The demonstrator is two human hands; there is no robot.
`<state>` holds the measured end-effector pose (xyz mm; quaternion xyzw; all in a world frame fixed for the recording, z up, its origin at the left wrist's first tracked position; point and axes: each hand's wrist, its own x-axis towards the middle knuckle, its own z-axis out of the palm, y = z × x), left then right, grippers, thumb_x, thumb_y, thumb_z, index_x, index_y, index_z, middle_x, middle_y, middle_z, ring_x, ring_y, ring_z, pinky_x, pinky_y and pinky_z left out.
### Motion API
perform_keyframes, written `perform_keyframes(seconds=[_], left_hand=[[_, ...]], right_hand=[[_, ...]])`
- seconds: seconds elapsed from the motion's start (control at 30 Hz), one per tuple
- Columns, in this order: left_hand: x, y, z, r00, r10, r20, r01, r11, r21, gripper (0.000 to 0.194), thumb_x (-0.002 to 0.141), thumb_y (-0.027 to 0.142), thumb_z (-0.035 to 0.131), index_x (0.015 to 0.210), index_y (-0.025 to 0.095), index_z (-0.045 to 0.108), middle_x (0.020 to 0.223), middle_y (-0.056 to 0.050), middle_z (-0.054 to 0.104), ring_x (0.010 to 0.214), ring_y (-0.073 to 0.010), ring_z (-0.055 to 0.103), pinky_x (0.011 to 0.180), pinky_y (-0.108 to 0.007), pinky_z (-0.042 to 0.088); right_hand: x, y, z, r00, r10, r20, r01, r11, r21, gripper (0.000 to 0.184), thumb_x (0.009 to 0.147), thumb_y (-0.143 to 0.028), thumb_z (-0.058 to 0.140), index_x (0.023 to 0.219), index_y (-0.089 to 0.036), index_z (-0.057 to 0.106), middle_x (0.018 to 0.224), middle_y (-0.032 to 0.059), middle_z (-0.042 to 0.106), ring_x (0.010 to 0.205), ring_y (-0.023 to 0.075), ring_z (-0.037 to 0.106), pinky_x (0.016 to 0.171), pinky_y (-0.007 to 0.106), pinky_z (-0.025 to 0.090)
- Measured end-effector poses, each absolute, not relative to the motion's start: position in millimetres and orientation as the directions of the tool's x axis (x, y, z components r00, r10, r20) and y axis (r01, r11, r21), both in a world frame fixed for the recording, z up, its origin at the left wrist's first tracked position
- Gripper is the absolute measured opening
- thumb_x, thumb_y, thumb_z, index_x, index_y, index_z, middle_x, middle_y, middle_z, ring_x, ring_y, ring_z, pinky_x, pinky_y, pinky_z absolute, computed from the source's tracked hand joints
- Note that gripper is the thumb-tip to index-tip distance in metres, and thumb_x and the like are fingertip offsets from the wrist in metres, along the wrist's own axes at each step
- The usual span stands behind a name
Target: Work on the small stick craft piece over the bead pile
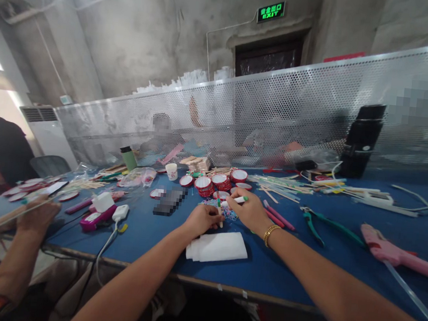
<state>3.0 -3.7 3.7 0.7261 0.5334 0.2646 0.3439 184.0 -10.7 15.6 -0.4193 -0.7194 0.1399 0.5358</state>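
My left hand (201,220) is closed in a pinch on a thin stick (219,210) that stands over a small patch of coloured bits (229,213) on the blue table (304,250). My right hand (250,210) is closed round a white marker with a green tip (236,200), held just above the stick. A white plastic bottle (218,246) lies on its side under my left wrist. Red-rimmed round lids (212,182) sit just beyond my hands.
Green-handled pliers (321,224) and a pink glue gun (394,252) lie to the right, loose sticks (291,184) further back. A perforated metal screen (279,116) closes the far side. Another person's hand (38,214) rests at the left edge, near a pink device (97,217).
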Motion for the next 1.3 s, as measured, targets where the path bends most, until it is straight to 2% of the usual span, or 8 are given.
perform_keyframes(seconds=[0.77, 1.07, 1.3], left_hand=[[1.2, -2.4, 2.7, 0.295, 0.955, 0.024, 0.596, -0.203, 0.777, 0.034, 0.070, 0.048, 0.063, 0.067, 0.014, 0.063, 0.053, 0.001, 0.057, 0.047, -0.0084, 0.045, 0.048, -0.021, 0.031], [0.8, -1.2, 0.8, 0.310, 0.950, 0.035, 0.588, -0.220, 0.779, 0.033, 0.072, 0.047, 0.061, 0.068, 0.014, 0.062, 0.057, 0.000, 0.059, 0.050, -0.0098, 0.050, 0.049, -0.021, 0.032], [0.1, -0.4, -0.2, 0.304, 0.952, 0.032, 0.594, -0.215, 0.775, 0.032, 0.072, 0.046, 0.062, 0.068, 0.014, 0.063, 0.054, 0.000, 0.058, 0.047, -0.0088, 0.046, 0.048, -0.021, 0.032]], right_hand=[[182.9, -11.9, 15.8, -0.070, 0.752, 0.655, 0.444, 0.611, -0.655, 0.022, 0.081, -0.037, 0.051, 0.066, -0.021, 0.054, 0.062, -0.0014, 0.057, 0.061, 0.0138, 0.049, 0.059, 0.026, 0.036], [181.7, -14.4, 18.6, -0.082, 0.755, 0.651, 0.436, 0.614, -0.658, 0.022, 0.082, -0.035, 0.051, 0.066, -0.021, 0.054, 0.064, -0.0013, 0.058, 0.062, 0.0137, 0.050, 0.060, 0.026, 0.037], [183.3, -12.8, 16.4, -0.045, 0.766, 0.641, 0.450, 0.588, -0.672, 0.020, 0.081, -0.034, 0.052, 0.066, -0.021, 0.053, 0.060, -0.0028, 0.055, 0.058, 0.0129, 0.048, 0.058, 0.026, 0.035]])
